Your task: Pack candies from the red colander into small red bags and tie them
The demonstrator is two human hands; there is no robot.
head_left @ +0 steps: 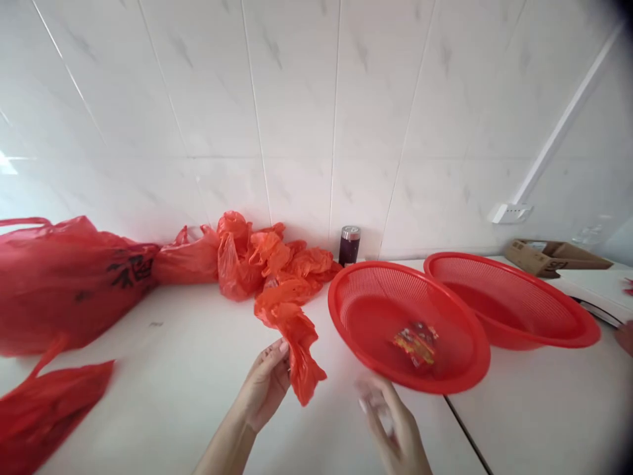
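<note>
My left hand [266, 384] pinches the end of a crumpled red plastic bag [293, 336] that trails across the white counter from a heap of red bags [257, 254] by the wall. My right hand [390, 419] is blurred by motion just below the rim of the nearer red colander basket [465, 386]; its fingers look spread with nothing in them. A small red and yellow packet [417, 343] lies inside that basket.
A second red colander basket [583, 333] sits behind the first, to the right. A large filled red bag [54, 284] lies at left, another flat one [44, 409] at the front left. A dark jar [349, 245] stands by the tiled wall; a cardboard box [554, 256] sits far right.
</note>
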